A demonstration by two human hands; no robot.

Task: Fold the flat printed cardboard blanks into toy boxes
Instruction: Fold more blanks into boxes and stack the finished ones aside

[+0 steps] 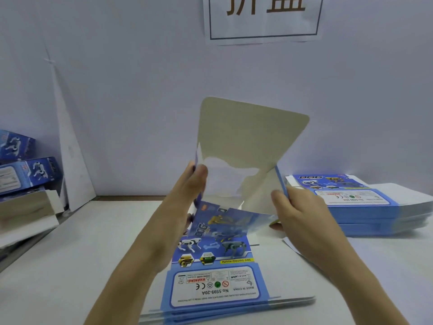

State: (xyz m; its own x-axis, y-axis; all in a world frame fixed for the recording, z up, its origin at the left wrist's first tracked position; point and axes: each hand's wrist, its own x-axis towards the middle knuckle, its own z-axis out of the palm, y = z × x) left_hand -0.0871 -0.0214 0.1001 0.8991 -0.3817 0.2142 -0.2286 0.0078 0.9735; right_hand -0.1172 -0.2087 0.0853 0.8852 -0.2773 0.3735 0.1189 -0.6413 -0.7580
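A blue printed cardboard blank (250, 139) is held up in mid-air above the table, its grey unprinted inside facing me and a cut-out window in its middle. A printed flap (225, 219) hangs bent toward me at the bottom. My left hand (187, 195) grips the blank's left edge, thumb on the inside. My right hand (302, 216) grips its right lower edge. Below them a small stack of flat blanks (218, 285) lies printed side up near me on the table.
A taller stack of flat blanks (365, 207) sits at the right on the white table (82, 254). Folded blue toy boxes (25, 170) pile up at the far left beside a leaning white board (72, 160). A paper sign (262, 17) hangs on the wall.
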